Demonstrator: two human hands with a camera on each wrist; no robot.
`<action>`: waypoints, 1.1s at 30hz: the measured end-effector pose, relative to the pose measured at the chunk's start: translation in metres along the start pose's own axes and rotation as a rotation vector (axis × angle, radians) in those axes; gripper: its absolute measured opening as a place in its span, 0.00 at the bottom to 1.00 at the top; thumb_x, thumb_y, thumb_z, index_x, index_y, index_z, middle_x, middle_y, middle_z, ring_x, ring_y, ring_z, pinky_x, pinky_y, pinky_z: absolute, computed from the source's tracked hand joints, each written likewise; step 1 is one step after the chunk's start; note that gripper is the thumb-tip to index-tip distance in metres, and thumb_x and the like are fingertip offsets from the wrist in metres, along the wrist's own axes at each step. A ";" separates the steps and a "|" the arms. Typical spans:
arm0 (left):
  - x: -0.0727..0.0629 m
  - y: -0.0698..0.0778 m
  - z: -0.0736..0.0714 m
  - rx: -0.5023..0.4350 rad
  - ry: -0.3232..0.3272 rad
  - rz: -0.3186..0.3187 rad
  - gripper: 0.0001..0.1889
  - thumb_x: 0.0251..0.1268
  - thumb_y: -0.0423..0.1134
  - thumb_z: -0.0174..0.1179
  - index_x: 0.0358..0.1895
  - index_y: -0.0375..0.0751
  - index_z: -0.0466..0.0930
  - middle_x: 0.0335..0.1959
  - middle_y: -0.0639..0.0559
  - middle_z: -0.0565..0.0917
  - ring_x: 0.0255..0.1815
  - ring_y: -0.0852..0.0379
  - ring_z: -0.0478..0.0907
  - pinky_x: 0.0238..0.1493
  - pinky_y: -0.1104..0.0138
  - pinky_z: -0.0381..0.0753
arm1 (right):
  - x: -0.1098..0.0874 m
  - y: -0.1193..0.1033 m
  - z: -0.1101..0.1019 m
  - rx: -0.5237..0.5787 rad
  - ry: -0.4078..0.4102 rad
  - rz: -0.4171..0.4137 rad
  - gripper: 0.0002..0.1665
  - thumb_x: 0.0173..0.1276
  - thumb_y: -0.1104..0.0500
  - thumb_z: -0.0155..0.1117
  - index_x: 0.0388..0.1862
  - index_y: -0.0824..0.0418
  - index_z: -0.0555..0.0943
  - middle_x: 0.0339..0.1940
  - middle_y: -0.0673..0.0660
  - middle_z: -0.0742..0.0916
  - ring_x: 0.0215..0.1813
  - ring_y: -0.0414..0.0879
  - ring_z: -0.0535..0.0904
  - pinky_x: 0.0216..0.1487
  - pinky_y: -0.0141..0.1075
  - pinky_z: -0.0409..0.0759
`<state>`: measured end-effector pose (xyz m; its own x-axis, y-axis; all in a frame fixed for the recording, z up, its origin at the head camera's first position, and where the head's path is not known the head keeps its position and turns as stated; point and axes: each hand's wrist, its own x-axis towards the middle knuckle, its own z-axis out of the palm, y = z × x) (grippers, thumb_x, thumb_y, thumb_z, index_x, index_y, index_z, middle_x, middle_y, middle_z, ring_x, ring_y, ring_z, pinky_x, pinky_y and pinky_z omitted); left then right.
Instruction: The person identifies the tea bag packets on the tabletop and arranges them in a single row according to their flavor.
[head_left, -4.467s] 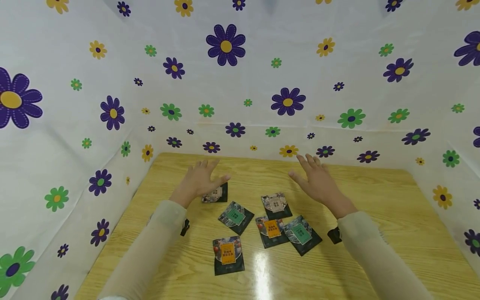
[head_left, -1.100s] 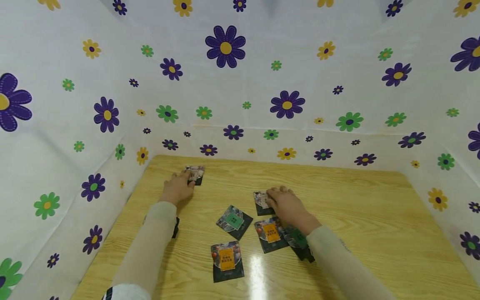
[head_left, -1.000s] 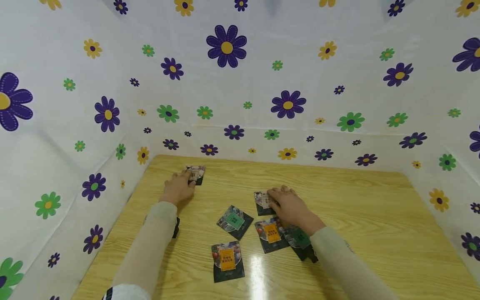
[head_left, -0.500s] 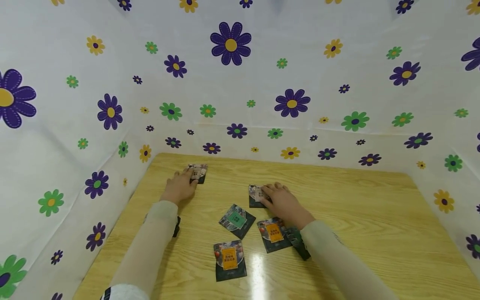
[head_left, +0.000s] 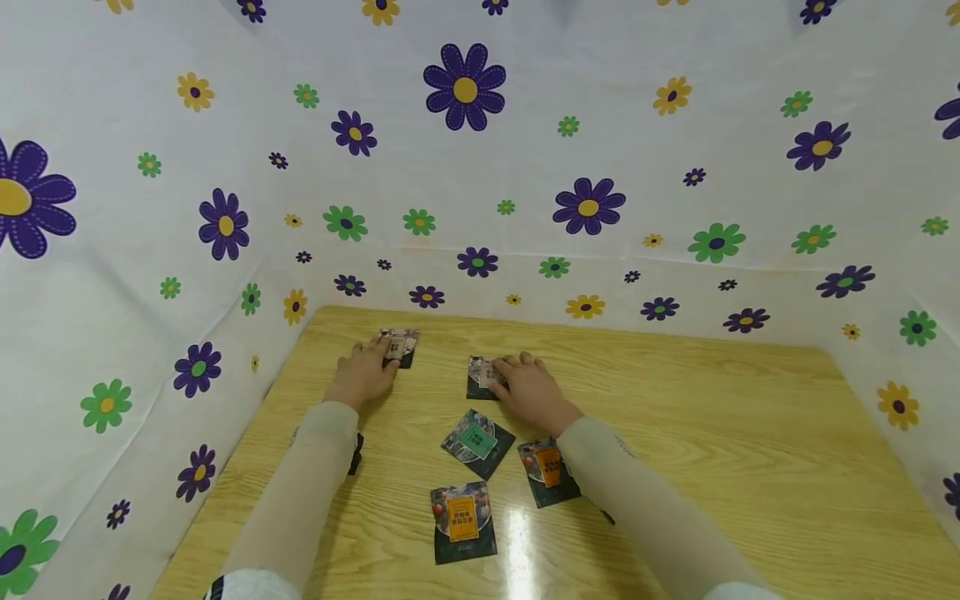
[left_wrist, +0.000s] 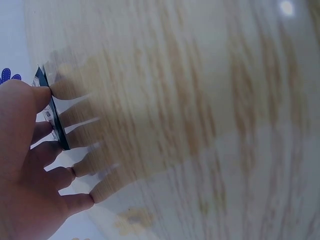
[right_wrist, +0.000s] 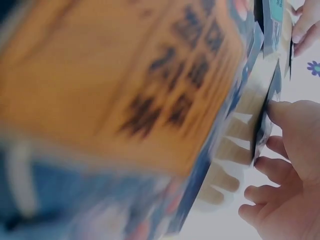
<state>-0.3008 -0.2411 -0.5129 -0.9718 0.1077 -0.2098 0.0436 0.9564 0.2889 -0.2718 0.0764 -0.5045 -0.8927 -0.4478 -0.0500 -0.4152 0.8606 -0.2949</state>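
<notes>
At the back left of the wooden table, my left hand [head_left: 363, 372] rests its fingers on a dark packet [head_left: 407, 340] with a beige label, seen almost edge-on in the left wrist view. My right hand [head_left: 529, 392] lies on a second beige-label packet [head_left: 478, 383], its fingertips and thumb touching the top. A green-label packet [head_left: 477, 443] lies flat in front of that one. Two orange-label packets [head_left: 462, 523] lie nearer; the right one [right_wrist: 125, 95] looms blurred in the right wrist view. Another packet is almost wholly hidden under the right forearm.
A white flowered sheet [head_left: 517, 150] stands as a wall behind the table [head_left: 712, 400] and along both sides. Light glares off the tabletop near the front. A black strap [head_left: 356, 454] shows at the left wrist.
My right hand has slid its beige-label packet leftward and slightly back, towards the left one. Earlier, my left hand brought its packet to the back left; over the last second it stays there.
</notes>
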 end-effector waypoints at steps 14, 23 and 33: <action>-0.002 0.001 -0.001 -0.006 0.010 -0.005 0.34 0.88 0.51 0.41 0.87 0.39 0.48 0.87 0.35 0.51 0.86 0.25 0.45 0.80 0.26 0.47 | 0.032 -0.016 0.011 0.005 -0.001 0.025 0.34 0.87 0.43 0.50 0.82 0.58 0.68 0.80 0.62 0.75 0.83 0.68 0.63 0.84 0.62 0.61; -0.002 0.004 -0.004 -0.003 0.010 -0.011 0.34 0.88 0.51 0.42 0.87 0.40 0.49 0.87 0.36 0.51 0.86 0.27 0.46 0.81 0.27 0.47 | 0.049 -0.028 0.012 -0.007 0.002 0.032 0.33 0.87 0.43 0.49 0.82 0.58 0.68 0.80 0.62 0.75 0.83 0.67 0.64 0.85 0.60 0.60; -0.003 0.004 -0.005 0.003 -0.002 -0.030 0.34 0.88 0.51 0.41 0.87 0.41 0.48 0.87 0.37 0.50 0.87 0.27 0.45 0.82 0.29 0.47 | 0.065 -0.045 0.013 -0.021 -0.025 0.036 0.34 0.87 0.43 0.48 0.83 0.58 0.67 0.81 0.61 0.73 0.84 0.68 0.60 0.86 0.59 0.57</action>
<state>-0.2984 -0.2386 -0.5067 -0.9721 0.0798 -0.2204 0.0154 0.9599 0.2798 -0.3092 0.0058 -0.5065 -0.9024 -0.4226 -0.0844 -0.3870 0.8808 -0.2728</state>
